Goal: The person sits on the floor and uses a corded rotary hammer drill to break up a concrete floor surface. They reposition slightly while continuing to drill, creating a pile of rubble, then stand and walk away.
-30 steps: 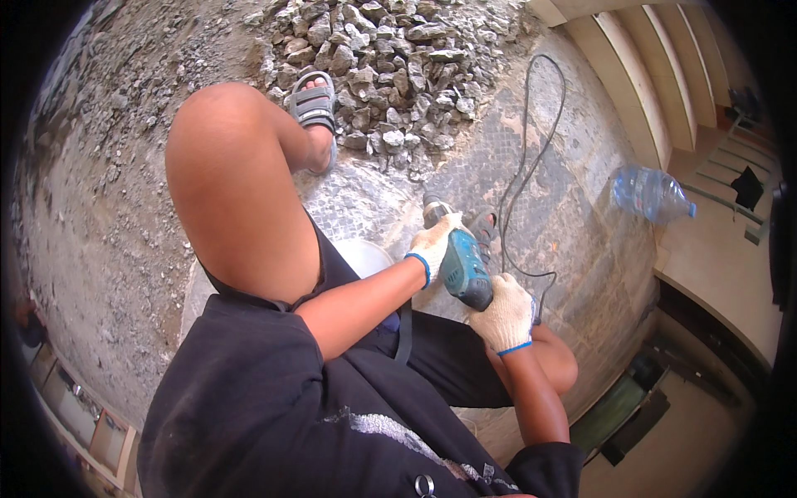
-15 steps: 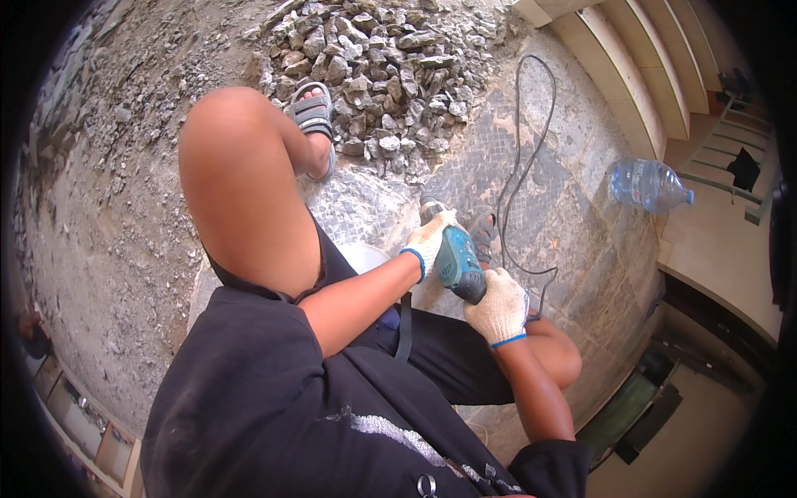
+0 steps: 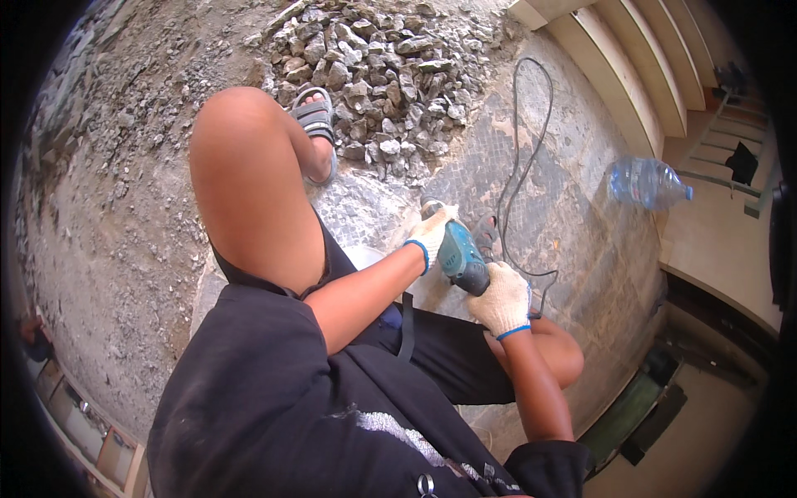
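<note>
A teal power drill (image 3: 458, 255) with a dark rear end is held between my two hands, over the floor by my right foot. My left hand (image 3: 430, 236), in a white knitted glove with a blue cuff, is closed round its front part. My right hand (image 3: 503, 300), gloved the same way, grips the drill at its rear handle. The handle itself is mostly hidden by the glove. The front end of the drill points away from me, and its tip cannot be made out.
A heap of broken stones (image 3: 374, 79) lies ahead, beside my left sandal (image 3: 315, 120). A black cable (image 3: 516, 178) loops over the worn floor on the right. Farther right are a big clear plastic bottle (image 3: 647, 183) and stone steps (image 3: 618, 75). A white round container (image 3: 363, 256) shows partly behind my left forearm.
My hands and the drill stay almost in place, with only a very slight shift. The whole view has moved a little.
</note>
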Action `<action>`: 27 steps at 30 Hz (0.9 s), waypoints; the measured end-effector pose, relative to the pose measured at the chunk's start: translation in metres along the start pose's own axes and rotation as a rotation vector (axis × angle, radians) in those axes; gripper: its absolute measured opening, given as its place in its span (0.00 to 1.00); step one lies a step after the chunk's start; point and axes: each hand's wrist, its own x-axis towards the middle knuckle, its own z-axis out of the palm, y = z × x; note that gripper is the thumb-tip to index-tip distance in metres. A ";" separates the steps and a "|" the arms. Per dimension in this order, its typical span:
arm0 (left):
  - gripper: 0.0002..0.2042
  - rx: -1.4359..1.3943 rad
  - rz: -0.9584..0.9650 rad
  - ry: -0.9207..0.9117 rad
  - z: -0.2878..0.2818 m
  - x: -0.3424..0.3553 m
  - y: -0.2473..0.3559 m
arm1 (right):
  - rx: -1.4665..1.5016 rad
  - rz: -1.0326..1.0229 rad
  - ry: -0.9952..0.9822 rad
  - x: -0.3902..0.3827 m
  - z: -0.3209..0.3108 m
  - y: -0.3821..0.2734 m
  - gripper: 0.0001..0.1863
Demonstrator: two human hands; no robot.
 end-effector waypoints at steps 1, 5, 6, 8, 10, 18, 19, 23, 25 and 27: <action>0.09 0.019 0.017 0.013 0.001 0.004 -0.002 | 0.007 0.009 -0.023 0.002 -0.002 -0.001 0.15; 0.10 -0.049 0.030 -0.059 0.003 0.013 -0.006 | 0.024 0.007 -0.072 0.004 -0.007 -0.002 0.14; 0.10 -0.032 0.032 -0.031 0.004 0.013 -0.007 | 0.028 0.008 -0.072 0.003 -0.007 -0.003 0.14; 0.10 0.021 0.029 0.026 0.005 0.011 -0.006 | 0.043 -0.002 -0.045 -0.001 -0.006 -0.005 0.14; 0.10 -0.034 0.039 -0.027 0.004 0.006 -0.005 | 0.036 0.009 -0.049 -0.005 -0.006 -0.006 0.15; 0.11 -0.063 -0.002 -0.086 -0.005 -0.004 -0.003 | 0.039 -0.037 -0.062 -0.014 -0.014 -0.006 0.16; 0.12 -0.052 0.007 -0.096 -0.007 -0.004 -0.003 | 0.040 -0.046 -0.062 -0.015 -0.014 -0.006 0.16; 0.18 -0.039 0.033 -0.133 -0.007 -0.014 -0.003 | 0.039 -0.024 -0.077 -0.017 -0.009 -0.005 0.19; 0.18 -0.048 0.087 -0.115 -0.001 -0.023 0.000 | 0.051 -0.016 -0.112 -0.016 -0.011 -0.002 0.18; 0.18 -0.018 0.129 0.000 0.008 -0.032 0.004 | 0.078 -0.049 -0.097 -0.012 -0.015 0.003 0.17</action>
